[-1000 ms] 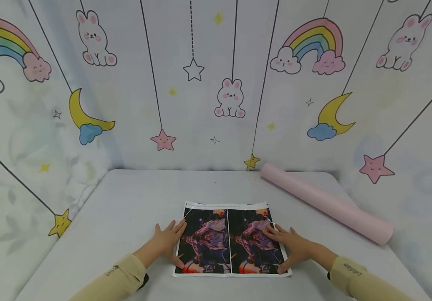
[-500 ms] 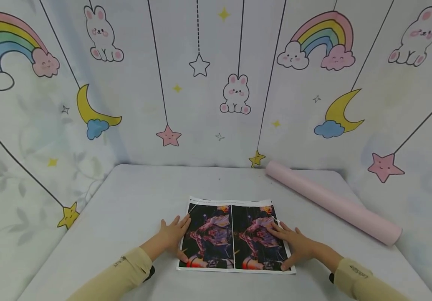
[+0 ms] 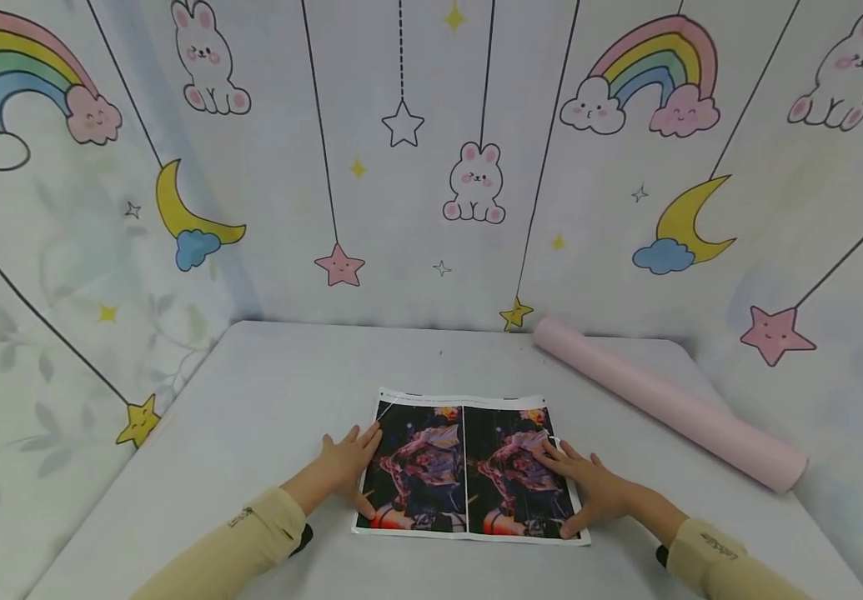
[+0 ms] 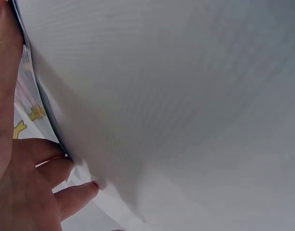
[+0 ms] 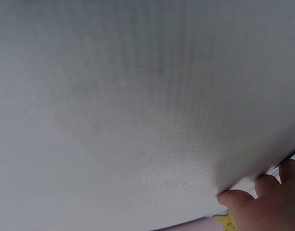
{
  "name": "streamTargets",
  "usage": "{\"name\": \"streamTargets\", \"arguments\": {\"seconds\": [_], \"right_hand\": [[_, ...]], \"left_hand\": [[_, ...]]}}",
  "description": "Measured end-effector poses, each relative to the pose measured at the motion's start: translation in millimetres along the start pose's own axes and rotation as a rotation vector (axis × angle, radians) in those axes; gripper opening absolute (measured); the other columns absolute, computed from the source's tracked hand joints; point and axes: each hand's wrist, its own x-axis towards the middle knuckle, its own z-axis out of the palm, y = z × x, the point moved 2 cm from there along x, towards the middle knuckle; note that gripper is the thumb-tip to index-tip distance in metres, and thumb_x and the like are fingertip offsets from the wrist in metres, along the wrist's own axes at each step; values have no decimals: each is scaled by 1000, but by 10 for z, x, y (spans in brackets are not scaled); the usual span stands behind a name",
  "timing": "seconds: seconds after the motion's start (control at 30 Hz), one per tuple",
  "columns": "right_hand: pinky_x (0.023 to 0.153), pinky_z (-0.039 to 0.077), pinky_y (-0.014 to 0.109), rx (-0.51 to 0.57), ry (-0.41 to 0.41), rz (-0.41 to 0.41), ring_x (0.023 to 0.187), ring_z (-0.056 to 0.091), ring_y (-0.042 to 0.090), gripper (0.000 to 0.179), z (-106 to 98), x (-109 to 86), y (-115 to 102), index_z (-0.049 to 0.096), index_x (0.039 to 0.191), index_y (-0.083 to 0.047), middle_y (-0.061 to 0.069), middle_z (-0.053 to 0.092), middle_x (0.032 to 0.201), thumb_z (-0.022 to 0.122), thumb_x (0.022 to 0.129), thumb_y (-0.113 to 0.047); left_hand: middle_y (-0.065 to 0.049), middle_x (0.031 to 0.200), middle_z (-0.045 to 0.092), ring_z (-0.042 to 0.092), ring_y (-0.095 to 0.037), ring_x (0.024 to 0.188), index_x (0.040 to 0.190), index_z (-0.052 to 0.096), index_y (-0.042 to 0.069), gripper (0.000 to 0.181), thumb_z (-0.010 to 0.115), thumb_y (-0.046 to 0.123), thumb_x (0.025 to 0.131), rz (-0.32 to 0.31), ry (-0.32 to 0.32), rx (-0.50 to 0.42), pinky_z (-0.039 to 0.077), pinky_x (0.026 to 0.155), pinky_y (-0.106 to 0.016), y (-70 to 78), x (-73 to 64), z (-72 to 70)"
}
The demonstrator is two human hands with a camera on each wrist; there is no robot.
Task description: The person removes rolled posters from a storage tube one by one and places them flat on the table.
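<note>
A white-bordered paper sheet (image 3: 464, 467), printed with two matching dark, colourful pictures side by side, lies flat on the white table. My left hand (image 3: 341, 465) rests at the sheet's left side with fingers spread, the thumb near the lower left corner. On the opposite side, my right hand (image 3: 594, 486) lies spread over the right edge, its fingertips touching the printed picture. In the left wrist view, the left hand's fingers (image 4: 70, 199) touch the white surface beside the sheet's edge. The right wrist view shows part of the right hand (image 5: 268, 207), fingertips down on the white surface.
A long pink roll (image 3: 667, 404) lies diagonally across the right rear of the white table (image 3: 266, 417). Behind and at both sides stands a pale backdrop (image 3: 393, 208) with rabbits, stars, moons and rainbows drawn on it.
The head view has shifted slightly, moving the whole scene a little right and up in it. Both hands stay in place on the sheet's sides, and the sheet stays flat.
</note>
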Motion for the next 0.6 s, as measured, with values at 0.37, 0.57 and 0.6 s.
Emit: {"name": "streamTargets", "arguments": {"seconds": [0.37, 0.57, 0.6], "right_hand": [[89, 1, 74, -22, 4, 27, 132, 3, 50, 109, -40, -25, -47, 23, 144, -6, 24, 14, 148, 79, 60, -48], [89, 3, 75, -46, 7, 31, 131, 5, 50, 110, -14, -22, -51, 23, 145, -8, 23, 15, 148, 78, 59, -49], [89, 4, 75, -51, 10, 30, 131, 6, 50, 110, -12, -18, -54, 23, 145, -8, 23, 16, 148, 78, 59, -50]], "left_hand": [[-9, 149, 22, 24, -36, 133, 141, 29, 2, 120, 81, 59, 48, 27, 20, -61, 29, 90, -66, 1, 3, 25], [-9, 149, 23, 28, -38, 131, 140, 30, 1, 123, 82, 59, 45, 50, 63, -81, 31, 88, -67, -20, 20, 105], [-10, 148, 24, 28, -38, 130, 140, 31, 0, 123, 82, 59, 45, 53, 71, -81, 32, 87, -66, -22, 14, 100]]}}
